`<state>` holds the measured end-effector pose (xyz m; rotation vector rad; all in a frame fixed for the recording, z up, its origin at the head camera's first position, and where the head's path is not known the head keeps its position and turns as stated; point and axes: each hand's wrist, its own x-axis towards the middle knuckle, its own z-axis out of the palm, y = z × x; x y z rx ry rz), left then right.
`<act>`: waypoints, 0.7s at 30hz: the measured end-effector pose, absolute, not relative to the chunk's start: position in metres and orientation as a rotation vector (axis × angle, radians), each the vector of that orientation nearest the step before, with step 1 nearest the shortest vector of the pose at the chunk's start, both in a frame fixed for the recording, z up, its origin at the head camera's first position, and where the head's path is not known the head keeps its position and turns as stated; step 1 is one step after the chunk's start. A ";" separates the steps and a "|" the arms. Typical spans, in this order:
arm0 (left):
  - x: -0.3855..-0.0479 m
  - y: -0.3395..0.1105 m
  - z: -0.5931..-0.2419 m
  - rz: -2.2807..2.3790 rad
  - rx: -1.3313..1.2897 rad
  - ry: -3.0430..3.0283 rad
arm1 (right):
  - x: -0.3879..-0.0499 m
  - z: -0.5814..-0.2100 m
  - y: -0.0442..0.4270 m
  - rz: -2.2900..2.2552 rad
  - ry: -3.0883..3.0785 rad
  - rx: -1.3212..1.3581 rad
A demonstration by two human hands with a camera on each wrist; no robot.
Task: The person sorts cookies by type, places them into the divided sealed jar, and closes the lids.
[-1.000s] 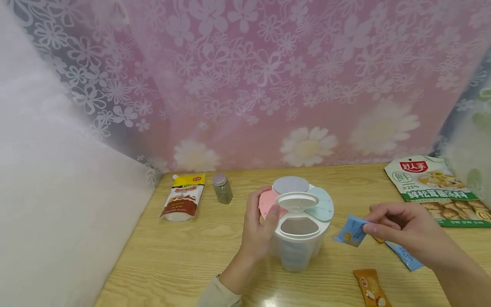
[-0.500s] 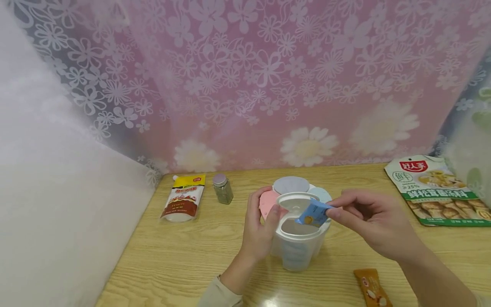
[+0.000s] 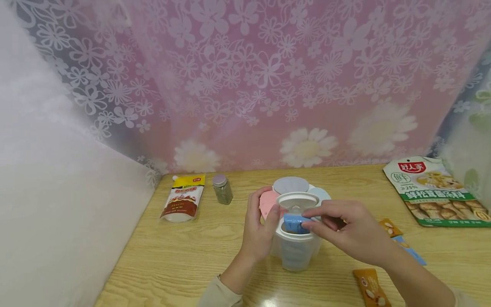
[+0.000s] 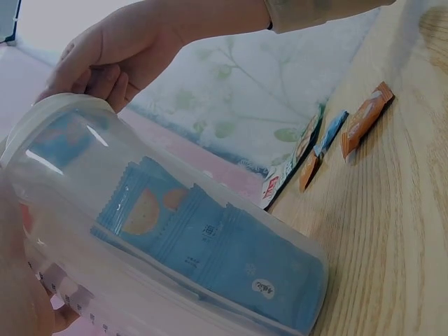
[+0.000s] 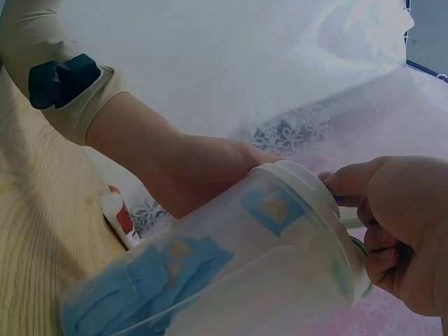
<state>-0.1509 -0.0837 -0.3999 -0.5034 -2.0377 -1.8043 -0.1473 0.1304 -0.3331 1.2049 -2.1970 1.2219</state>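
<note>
A clear storage canister (image 3: 297, 256) with pink, grey and blue lids stands on the table, its front white lid (image 3: 297, 199) flipped up. My left hand (image 3: 258, 232) grips it from the left side, thumb near the pink lid. Between thumb and fingers my right hand (image 3: 350, 230) pinches a blue snack packet (image 3: 294, 223), partly inside the front opening. Through the wall in the left wrist view, several blue packets (image 4: 210, 238) lie at the bottom of that compartment. In the right wrist view the pinched packet's lower part shows through the wall near the rim.
On the right lie an orange packet (image 3: 370, 286), another orange packet (image 3: 390, 227) and a blue packet (image 3: 409, 250). A mushroom seasoning bag (image 3: 437, 192) is at the back right. A spouted pouch (image 3: 184, 198) and a small spice jar (image 3: 222, 189) are at the back left.
My right hand has carried the blue packet left from beside the canister and down into the front opening. My left hand keeps its grip on the canister.
</note>
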 end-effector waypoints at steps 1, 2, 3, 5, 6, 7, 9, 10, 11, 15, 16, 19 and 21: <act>-0.151 -0.084 -0.400 -1.801 -0.501 -2.042 | -0.147 -0.334 0.131 1.216 -2.199 1.214; -0.151 -0.083 -0.399 -1.799 -0.499 -2.047 | -0.147 -0.335 0.131 1.218 -2.200 1.223; -0.151 -0.083 -0.399 -1.797 -0.497 -2.049 | -0.147 -0.335 0.132 1.228 -2.202 1.228; -0.152 -0.084 -0.400 -1.797 -0.499 -2.051 | -0.147 -0.336 0.133 1.257 -2.205 1.235; -0.151 -0.083 -0.400 -1.795 -0.496 -2.052 | -0.147 -0.337 0.134 1.276 -2.208 1.237; -0.152 -0.084 -0.400 -1.794 -0.497 -2.051 | -0.147 -0.337 0.134 1.294 -2.211 1.238; -0.151 -0.084 -0.400 -1.795 -0.499 -2.048 | -0.148 -0.338 0.136 1.331 -2.217 1.239; -0.151 -0.085 -0.401 -1.796 -0.497 -2.046 | -0.148 -0.338 0.136 1.348 -2.218 1.242; -0.151 -0.085 -0.401 -1.797 -0.493 -2.045 | -0.148 -0.338 0.137 1.363 -2.219 1.247; -0.151 -0.085 -0.400 -1.815 -0.491 -2.029 | -0.148 -0.338 0.145 1.420 -2.236 1.268; -0.151 -0.085 -0.400 -1.821 -0.491 -2.024 | -0.148 -0.338 0.148 1.428 -2.240 1.280; -0.151 -0.084 -0.399 -1.835 -0.500 -2.012 | -0.148 -0.343 0.159 1.479 -2.213 1.349; -0.151 -0.084 -0.399 -1.835 -0.500 -2.010 | -0.150 -0.350 0.167 1.536 -2.144 1.431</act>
